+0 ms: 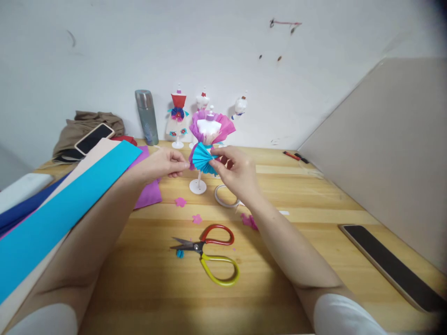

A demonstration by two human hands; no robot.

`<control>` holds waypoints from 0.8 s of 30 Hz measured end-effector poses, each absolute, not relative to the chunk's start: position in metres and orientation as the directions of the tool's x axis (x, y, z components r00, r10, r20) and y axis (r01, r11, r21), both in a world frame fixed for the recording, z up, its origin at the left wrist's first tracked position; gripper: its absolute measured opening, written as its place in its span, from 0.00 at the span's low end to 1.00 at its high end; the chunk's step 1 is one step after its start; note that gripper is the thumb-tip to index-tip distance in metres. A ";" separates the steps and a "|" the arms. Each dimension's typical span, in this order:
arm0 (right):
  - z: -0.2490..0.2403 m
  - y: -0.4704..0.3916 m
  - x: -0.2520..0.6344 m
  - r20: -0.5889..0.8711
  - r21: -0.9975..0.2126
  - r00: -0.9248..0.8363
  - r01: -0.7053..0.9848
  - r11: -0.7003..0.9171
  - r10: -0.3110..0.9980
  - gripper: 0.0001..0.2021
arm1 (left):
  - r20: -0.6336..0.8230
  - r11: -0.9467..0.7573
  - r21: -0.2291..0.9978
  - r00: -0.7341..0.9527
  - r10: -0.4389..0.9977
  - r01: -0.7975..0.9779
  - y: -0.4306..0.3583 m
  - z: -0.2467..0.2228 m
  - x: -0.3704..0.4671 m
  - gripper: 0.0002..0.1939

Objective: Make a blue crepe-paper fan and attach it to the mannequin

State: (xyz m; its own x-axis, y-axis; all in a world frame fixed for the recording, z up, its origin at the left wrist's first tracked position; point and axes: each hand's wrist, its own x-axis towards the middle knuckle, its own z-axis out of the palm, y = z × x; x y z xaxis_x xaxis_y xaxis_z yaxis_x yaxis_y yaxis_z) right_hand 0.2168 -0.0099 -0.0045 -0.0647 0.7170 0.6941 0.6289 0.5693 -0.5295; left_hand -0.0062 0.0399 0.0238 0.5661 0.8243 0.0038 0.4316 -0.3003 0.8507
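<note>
My right hand [233, 165] pinches a pleated blue paper fan [203, 158] at its gathered right end. The fan is in front of a small white dress form [208, 126] wrapped in purple and pink paper, on a round white base [198, 187]. My left hand [171, 163] is just left of the form, thumb and forefinger pressed together near the purple paper's edge; what they hold, if anything, is too small to make out. Scissors [196, 247] with red and yellow handles lie nearer me, blades apart, with a small blue scrap [179, 254] beside them.
Long paper strips [70, 209] lie under and beside my left arm. Behind stand a flask [146, 116] and other decorated forms [178, 116]. A tape roll [225, 197] and pink paper flowers [180, 202] lie mid-table; a phone [391, 263] is at right.
</note>
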 end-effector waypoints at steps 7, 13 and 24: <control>-0.005 -0.006 0.216 0.657 -0.573 -0.071 0.600 0.558 0.750 0.10 | 0.251 -0.380 0.892 0.434 0.865 0.243 0.054 0.007 0.004 0.35; -0.010 -0.004 0.216 0.688 -0.491 -0.124 0.646 0.585 0.715 0.08 | 0.244 -0.349 0.936 0.653 0.717 0.034 0.060 0.004 0.010 0.39; -0.018 0.003 0.210 0.750 -0.349 -0.161 0.728 0.590 0.642 0.08 | 0.266 -0.369 0.929 0.638 0.723 0.031 0.061 0.004 0.019 0.40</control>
